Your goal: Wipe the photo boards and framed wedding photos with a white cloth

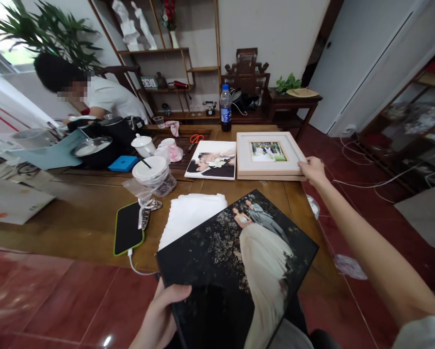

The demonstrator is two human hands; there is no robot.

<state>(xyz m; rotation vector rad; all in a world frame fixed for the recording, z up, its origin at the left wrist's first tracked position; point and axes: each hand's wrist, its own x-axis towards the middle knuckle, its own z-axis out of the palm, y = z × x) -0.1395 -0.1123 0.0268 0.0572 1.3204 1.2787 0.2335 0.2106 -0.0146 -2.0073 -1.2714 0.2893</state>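
My left hand (166, 303) grips the left edge of a dark wedding photo album (217, 271), thumb on its glossy cover, tilted over the near table edge. At the table's right side, my right hand (312, 169) has its fingers closed on the right edge of a pale wooden picture frame (268, 169) with a small photo in it. The frame seems to lie on another like it. Just left of the frame lies a white-edged photo panel (213, 162) of a couple. A folded white cloth (191, 213) is partly hidden behind the album.
A phone (128, 230) on a charging cable, a watch (150, 211), a lidded cup (150, 169) in a bag, a blue box (123, 163) and orange-handled scissors (195, 139) are on the wooden table (82, 223). A bottle (225, 109) stands behind; a person (108, 97) sits far left.
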